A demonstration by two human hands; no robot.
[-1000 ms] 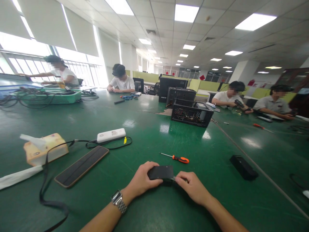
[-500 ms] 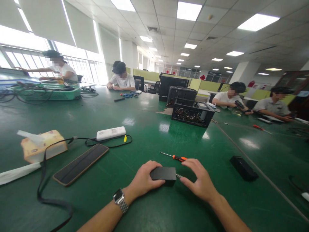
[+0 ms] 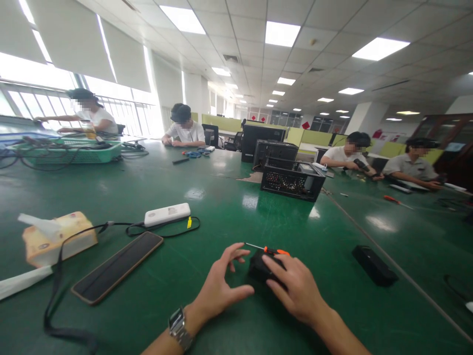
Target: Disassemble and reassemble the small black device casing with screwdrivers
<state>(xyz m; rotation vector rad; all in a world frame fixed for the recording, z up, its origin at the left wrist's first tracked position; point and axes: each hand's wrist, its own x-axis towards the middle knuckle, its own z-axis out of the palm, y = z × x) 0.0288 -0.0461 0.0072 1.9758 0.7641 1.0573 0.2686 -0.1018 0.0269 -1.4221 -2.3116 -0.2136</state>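
Note:
A small black box [image 3: 258,266] is under my right hand [image 3: 300,290], whose fingers and thumb grip its right part and hide much of it. Just to the left of the box, my left hand [image 3: 216,292] is open, thumb and fingers spread apart around bare air. A screwdriver [image 3: 269,250] with an orange and black handle lies right behind the box, partly covered by the right fingers. Farther right on the green table [image 3: 221,217] rests a separate black oblong piece [image 3: 374,265].
To my left are a phone [image 3: 117,266], a white power strip [image 3: 167,214] with a black cord, and a tissue pack [image 3: 61,240]. Opened computer cases [image 3: 291,183] stand ahead. A green basket [image 3: 74,154] holds cables. Several people sit around the table.
My left hand has let go of the black box and opened. The right hand has moved onto the box, which now sits turned and slightly farther right.

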